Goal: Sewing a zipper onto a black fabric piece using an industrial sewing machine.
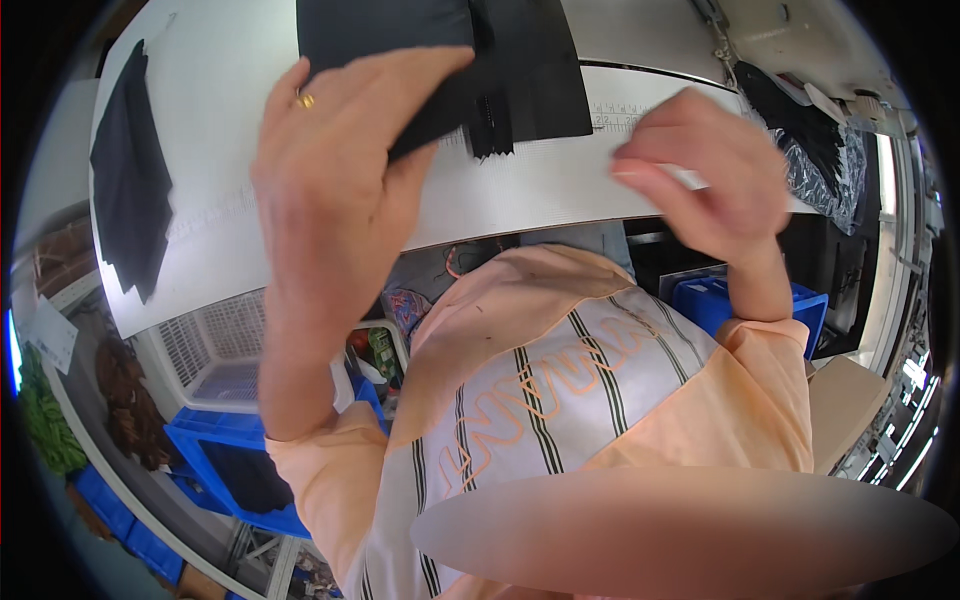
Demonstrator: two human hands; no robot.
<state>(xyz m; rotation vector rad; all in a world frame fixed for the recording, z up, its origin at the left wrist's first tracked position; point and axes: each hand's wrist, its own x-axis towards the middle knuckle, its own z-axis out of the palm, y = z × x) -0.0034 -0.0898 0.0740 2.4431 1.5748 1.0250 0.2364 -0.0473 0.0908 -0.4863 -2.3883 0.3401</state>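
From the far left, 1 dark cloth is lying on the white table, its edges showing jagged, and neither hand is touching it. Below, a white basket is standing near a blue crate. Now the left hand: it is wearing 1 ring and arching over the left part of the black panel, thumb and forefinger spreading apart; whether it is gripping, pressing or just hovering, I cannot tell. In the middle, the panel is lying at the table's far side, between the 2 hands, with the zip running down it. That zip is looking already set in, so this much is seeming done; its tape is poking past the lower edge, so that end is looking unfinished, and the stitching is not showing clearly enough to judge. Over to the right hand: it is blurring, hovering just beside the panel, fingers curling towards the thumb; nothing is showing in it, though a small thing could be hiding there. At the far right, dark scraps are lying against a clear bag
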